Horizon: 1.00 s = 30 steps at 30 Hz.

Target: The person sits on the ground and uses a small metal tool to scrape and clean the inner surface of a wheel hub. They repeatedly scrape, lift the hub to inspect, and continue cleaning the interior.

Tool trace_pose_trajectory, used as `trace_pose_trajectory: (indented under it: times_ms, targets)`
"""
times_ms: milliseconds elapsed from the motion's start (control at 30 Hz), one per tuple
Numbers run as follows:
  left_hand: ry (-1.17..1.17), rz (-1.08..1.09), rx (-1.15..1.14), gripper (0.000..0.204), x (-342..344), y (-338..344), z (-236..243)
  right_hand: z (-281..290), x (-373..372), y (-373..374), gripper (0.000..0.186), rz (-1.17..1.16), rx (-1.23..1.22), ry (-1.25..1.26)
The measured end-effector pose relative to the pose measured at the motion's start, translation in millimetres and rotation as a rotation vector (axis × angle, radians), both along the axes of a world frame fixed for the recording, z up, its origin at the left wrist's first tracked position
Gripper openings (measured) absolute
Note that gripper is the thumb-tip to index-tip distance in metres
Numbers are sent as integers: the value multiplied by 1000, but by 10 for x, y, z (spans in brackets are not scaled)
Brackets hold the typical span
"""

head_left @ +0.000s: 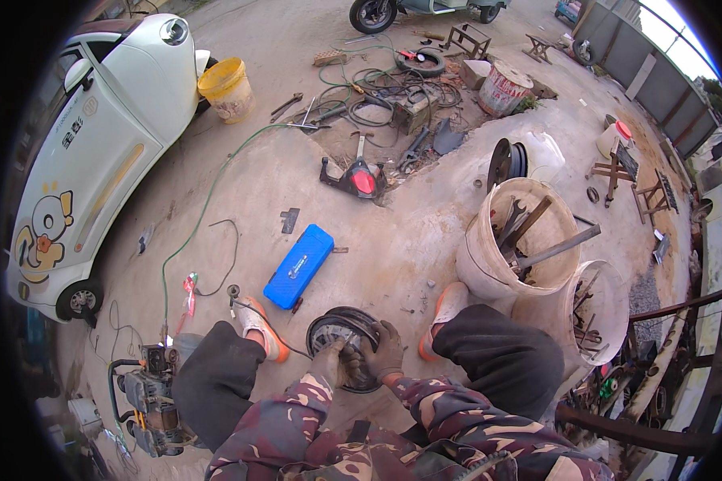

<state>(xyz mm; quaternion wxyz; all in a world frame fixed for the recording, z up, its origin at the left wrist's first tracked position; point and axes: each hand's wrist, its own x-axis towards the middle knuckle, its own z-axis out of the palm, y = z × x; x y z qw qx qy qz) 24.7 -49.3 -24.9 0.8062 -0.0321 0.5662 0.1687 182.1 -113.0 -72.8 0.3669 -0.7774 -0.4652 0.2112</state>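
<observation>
Surface: pale, dusty concrete ground (393, 248). Between my shoes (259, 327) I note the wheel (319, 327), low to the ground; contact not clearly visible. Ahead, slightly left, lies a shut blue case (299, 267), with a small dark flat piece (290, 220) just beyond. On my right stand two whitish buckets (475, 260), side by side. Farther ahead: a black-and-red tool (362, 181), a yellow bucket (229, 100), a tyre (431, 66) near tangled hoses (369, 112).

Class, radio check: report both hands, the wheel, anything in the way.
Left hand and right hand on wheel. Black cable at its left edge. Blue case ahead, clear of hands.
</observation>
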Motion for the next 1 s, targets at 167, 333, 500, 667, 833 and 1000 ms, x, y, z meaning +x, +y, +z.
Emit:
trace_pose_trajectory:
  times_ms: [167,333,500,667,833,1000]
  targets:
    - [147,-198,126,35,25,56,44,-63,15,-29,49,9,7,-9]
    - [992,-1238,1216,31,93,174,300,-189,46,-23,48,32,45,52]
    - [992,-1376,1351,29,82,279,511,-179,34,14,50,43,27,14]
    - [513,-765,586,56,-6,247,419,-126,11,60,49,29,17,-19]
    - [-31,-212,50,71,-46,120,320,-112,-6,67,49,26,-3,-26]
    - [-185,27,-16,61,141,94,285,-111,10,39,48,35,-47,40]
